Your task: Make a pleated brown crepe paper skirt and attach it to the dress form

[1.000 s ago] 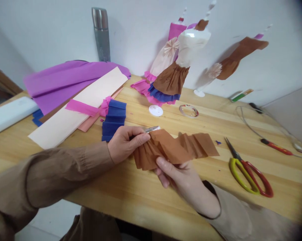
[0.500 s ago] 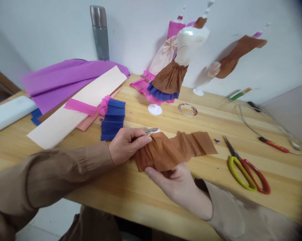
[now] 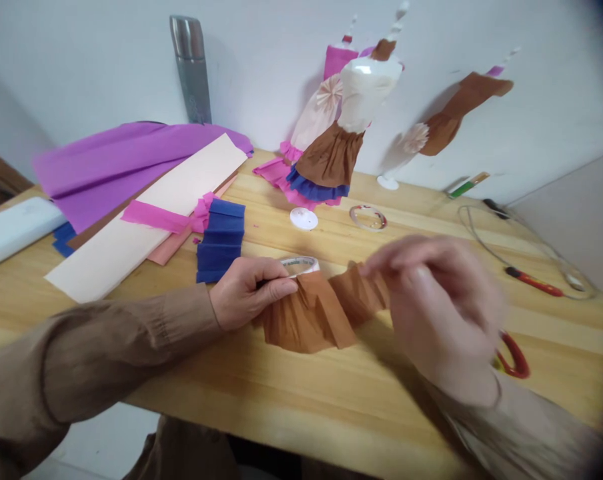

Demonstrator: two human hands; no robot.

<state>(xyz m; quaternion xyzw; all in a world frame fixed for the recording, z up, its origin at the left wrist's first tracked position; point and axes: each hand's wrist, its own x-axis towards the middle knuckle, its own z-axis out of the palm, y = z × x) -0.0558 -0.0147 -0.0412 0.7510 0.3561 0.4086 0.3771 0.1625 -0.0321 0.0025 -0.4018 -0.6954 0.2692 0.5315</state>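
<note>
A strip of pleated brown crepe paper (image 3: 311, 313) lies on the wooden table (image 3: 291, 393) in front of me. My left hand (image 3: 246, 290) is closed, pinching the gathered left end of the strip against the table. A roll of tape (image 3: 299, 265) sits just behind its fingertips. My right hand (image 3: 436, 307) is raised over the strip's right part, blurred by motion, its fingers bent near the paper's upper edge. Whether it holds the paper is unclear.
Folded blue crepe paper (image 3: 220, 240), pink, cream and purple sheets (image 3: 126, 167) lie at left. Paper-dressed mannequins (image 3: 351, 113) stand by the wall, beside a steel flask (image 3: 190, 67). Scissors (image 3: 511, 357) are partly hidden behind my right hand. A white disc (image 3: 303, 219), a tape ring (image 3: 367, 217) and a red-handled tool (image 3: 531, 281) lie behind.
My right hand left the underside of the brown strip and rose over its right part. The strip's left pleats now fan out flatter. My left hand kept its pinch.
</note>
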